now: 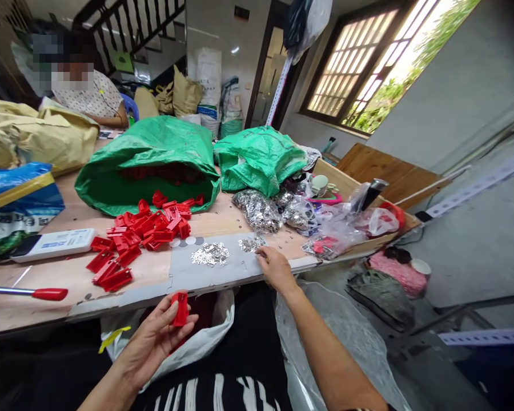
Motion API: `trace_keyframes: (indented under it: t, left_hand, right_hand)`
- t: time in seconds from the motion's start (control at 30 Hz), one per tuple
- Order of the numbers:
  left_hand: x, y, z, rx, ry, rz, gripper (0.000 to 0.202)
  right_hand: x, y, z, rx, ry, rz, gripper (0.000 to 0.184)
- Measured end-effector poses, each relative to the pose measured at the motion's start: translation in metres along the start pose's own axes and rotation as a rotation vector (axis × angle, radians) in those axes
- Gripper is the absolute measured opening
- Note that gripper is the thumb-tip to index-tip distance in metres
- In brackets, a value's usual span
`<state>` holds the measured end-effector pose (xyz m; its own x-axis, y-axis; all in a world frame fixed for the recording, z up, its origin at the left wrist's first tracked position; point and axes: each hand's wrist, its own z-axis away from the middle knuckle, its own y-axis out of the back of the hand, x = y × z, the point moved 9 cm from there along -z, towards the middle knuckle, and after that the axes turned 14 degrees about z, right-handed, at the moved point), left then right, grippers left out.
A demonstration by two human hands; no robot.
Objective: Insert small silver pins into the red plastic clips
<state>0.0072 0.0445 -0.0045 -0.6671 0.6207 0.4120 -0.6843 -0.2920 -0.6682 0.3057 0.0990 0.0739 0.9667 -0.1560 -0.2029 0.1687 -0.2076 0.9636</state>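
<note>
My left hand (154,328) grips a small red plastic part (180,310) between thumb and fingers, just below the table's front edge and above an open white bag (214,334). At the table edge my right hand (276,267) has its fingertips pinched together beside a small pile of shiny metal pieces (251,244); what they hold, if anything, is too small to make out. Left of that lies a larger pile of flat silvery pieces (211,254) on a grey sheet (180,274). A heap of red plastic parts (128,237) spreads before an open green sack (154,142).
A second green sack (257,157) and clear bags of metal pieces (259,210) stand behind. A wooden tray (368,242) of bagged items is at right. To the left lie a white box (55,244) and a red-handled tool (49,294). Another person (94,94) sits across the table.
</note>
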Motion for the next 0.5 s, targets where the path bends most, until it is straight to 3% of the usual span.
trace_keyframes:
  t: [0.13, 0.5]
  left_hand:
    - [-0.006, -0.006, -0.001, -0.026, 0.024, 0.02, 0.039]
    - [0.002, -0.004, -0.004, -0.029, -0.032, -0.042, 0.048]
  right_hand:
    - [0.027, 0.003, -0.007, 0.003, -0.063, 0.083, 0.015]
    - [0.017, -0.007, -0.022, -0.002, -0.051, 0.147, 0.012]
